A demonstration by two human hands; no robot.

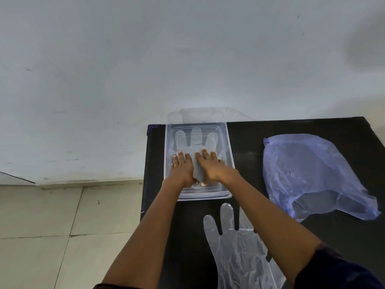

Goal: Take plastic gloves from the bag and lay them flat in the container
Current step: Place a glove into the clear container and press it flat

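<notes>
A clear plastic container (228,147) stands on the black table near its far left corner. Inside it a transparent plastic glove (195,140) lies flat, fingers pointing away from me. My left hand (182,168) and my right hand (209,166) both press palm-down on the glove's cuff end, fingers spread, side by side. A second clear glove (235,251) lies flat on the table close to me, partly under my right forearm. The bluish plastic bag (312,176) lies crumpled to the right of the container.
The black table (260,155) ends just left of the container, with a tiled floor (41,226) below. A pale wall (145,59) rises right behind the table. The container's far end overhangs the table's back edge slightly.
</notes>
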